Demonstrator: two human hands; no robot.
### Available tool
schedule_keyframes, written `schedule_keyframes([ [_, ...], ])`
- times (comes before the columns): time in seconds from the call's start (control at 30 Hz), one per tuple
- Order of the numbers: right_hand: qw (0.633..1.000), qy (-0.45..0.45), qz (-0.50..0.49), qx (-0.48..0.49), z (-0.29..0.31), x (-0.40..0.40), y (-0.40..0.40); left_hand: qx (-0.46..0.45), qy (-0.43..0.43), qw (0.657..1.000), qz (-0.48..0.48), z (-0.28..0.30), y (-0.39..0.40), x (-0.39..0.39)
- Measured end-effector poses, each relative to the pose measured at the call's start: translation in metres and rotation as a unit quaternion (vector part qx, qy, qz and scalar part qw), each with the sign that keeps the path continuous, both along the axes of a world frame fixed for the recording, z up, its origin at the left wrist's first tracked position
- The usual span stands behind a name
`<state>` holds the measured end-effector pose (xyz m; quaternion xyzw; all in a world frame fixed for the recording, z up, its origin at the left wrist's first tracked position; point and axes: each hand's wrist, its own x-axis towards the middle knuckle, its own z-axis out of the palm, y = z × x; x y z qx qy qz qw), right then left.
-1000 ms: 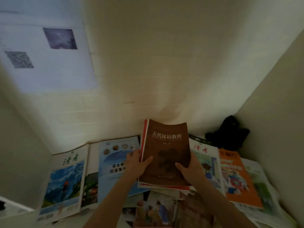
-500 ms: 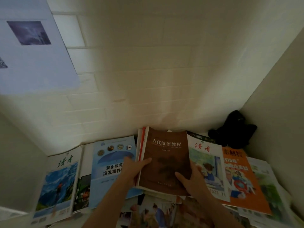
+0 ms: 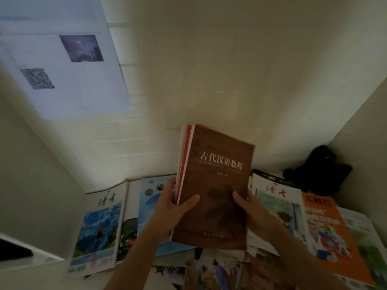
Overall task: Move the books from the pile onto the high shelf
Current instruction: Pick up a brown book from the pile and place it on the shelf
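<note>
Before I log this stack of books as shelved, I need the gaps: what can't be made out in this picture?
Head view only:
- Books under the brown-covered book: titles and count hidden by its cover; only page edges and a red spine strip show.
- Left hand and right hand: fingers hidden beneath the stack.
- Black soft object in the corner: too dark to identify.
- Orange-covered magazine: print blurred.
- The high shelf: not identifiable.

The brown book [image 3: 215, 185], with thinner ones beneath, has been raised from the magazines [image 3: 278, 208] and tilted up, gripped by the left hand [image 3: 171, 208] and right hand [image 3: 253, 212]
</note>
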<state>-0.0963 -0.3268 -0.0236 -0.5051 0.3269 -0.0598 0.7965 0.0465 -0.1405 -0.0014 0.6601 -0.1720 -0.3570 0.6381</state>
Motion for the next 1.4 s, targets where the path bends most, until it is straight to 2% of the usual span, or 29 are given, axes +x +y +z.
schedule_keyframes([
  [0.03,0.999,-0.022,0.024,0.043,0.005,0.009,0.005,-0.013,0.005,1.000,0.000,0.002,0.007,0.006],
  [0.1,0.997,-0.044,0.053,0.020,0.011,0.025,0.016,-0.019,-0.004,1.000,0.013,0.004,0.025,0.020],
  [0.17,0.991,-0.028,0.018,-0.126,0.013,0.039,0.029,-0.005,-0.036,0.999,0.023,0.001,0.042,0.034],
  [0.23,0.957,-0.008,-0.019,-0.288,0.010,0.051,0.043,0.032,-0.087,0.995,0.033,-0.007,0.055,0.046],
  [0.3,0.934,-0.023,-0.040,-0.354,0.003,0.063,0.060,0.045,-0.125,0.991,0.032,-0.017,0.062,0.059],
  [0.4,0.925,-0.041,-0.039,-0.375,-0.006,0.080,0.077,0.027,-0.115,0.992,0.045,-0.033,0.068,0.078],
  [0.57,0.921,-0.006,-0.039,-0.387,-0.023,0.097,0.086,0.014,-0.108,0.992,0.063,-0.054,0.068,0.087],
  [0.7,0.928,0.009,-0.019,-0.373,-0.036,0.090,0.089,0.031,-0.149,0.986,0.070,-0.066,0.062,0.079],
  [0.93,0.929,0.058,-0.018,-0.366,-0.054,0.092,0.089,0.048,-0.220,0.956,0.189,-0.078,0.052,0.066],
  [1.03,0.929,0.046,0.024,-0.367,-0.057,0.095,0.085,0.032,-0.214,0.955,0.204,-0.078,0.041,0.064],
  [1.1,0.924,0.054,0.015,-0.379,-0.056,0.098,0.079,0.028,-0.221,0.952,0.212,-0.077,0.039,0.063],
  [1.23,0.912,-0.023,0.000,-0.410,-0.022,0.091,0.090,0.004,-0.272,0.929,0.252,-0.054,0.057,0.059],
  [1.33,0.904,-0.104,-0.020,-0.414,0.027,0.079,0.108,-0.071,-0.307,0.913,0.261,-0.003,0.079,0.049],
  [1.4,0.890,-0.157,-0.011,-0.428,0.069,0.077,0.126,-0.088,-0.346,0.894,0.272,0.039,0.101,0.042],
])
